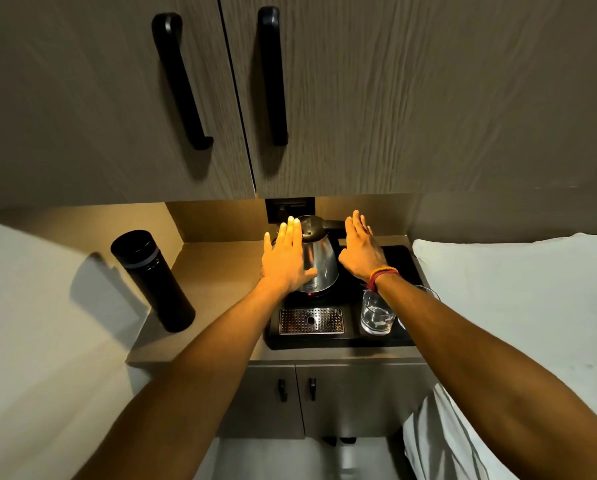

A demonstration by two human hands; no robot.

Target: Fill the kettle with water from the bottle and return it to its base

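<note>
A steel kettle (319, 261) with a black lid and handle stands on its base on a black tray (402, 261) at the back of the counter. My left hand (285, 259) hovers flat over the kettle's left side, fingers apart, thumb against the steel body. To the kettle's right, my right hand (363, 249) is spread open above the tray, holding nothing. A tall black bottle (153, 280) with its cap on stands upright on the counter to the left, well apart from both hands.
A clear glass (376, 313) stands at the tray's front right, under my right forearm; a second glass rim (428, 291) peeks out behind it. A perforated steel drip grate (311, 321) lies at the tray's front. Wall cupboards (394, 98) hang close overhead. White bedding (519, 289) borders the right.
</note>
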